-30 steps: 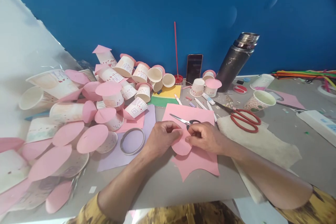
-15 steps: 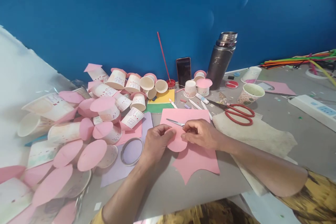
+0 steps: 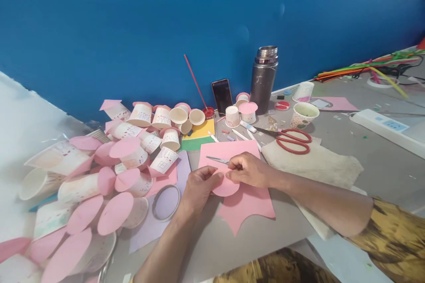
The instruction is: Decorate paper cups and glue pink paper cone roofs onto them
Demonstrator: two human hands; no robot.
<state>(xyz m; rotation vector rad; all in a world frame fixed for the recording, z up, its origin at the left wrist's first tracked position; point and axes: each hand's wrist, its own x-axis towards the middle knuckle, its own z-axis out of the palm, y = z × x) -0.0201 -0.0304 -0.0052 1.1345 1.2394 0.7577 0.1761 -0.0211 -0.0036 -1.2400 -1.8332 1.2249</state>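
My left hand [image 3: 198, 184] and my right hand [image 3: 249, 170] both pinch a pink paper circle [image 3: 226, 187] just above a pink paper sheet [image 3: 242, 201] with a jagged cut lower edge. The left hand's fingers hold the circle's left side, and the right hand's fingers hold its upper right edge. A small pair of scissors [image 3: 215, 159] lies on the pink sheet right behind my hands, its handles hidden by my right hand.
A heap of paper cups with pink cone lids [image 3: 126, 154] fills the left. A tape ring [image 3: 167, 196] lies on lilac paper. Red-handled scissors [image 3: 292, 139] rest on a cloth [image 3: 315, 163]. Behind stand a metal flask [image 3: 264, 78], a phone [image 3: 222, 94], markers and a power strip [image 3: 388, 128].
Both hands keep hold of the pink circle in much the same pose. The camera has tilted and swung, so the whole scene sits a little further left and lower.
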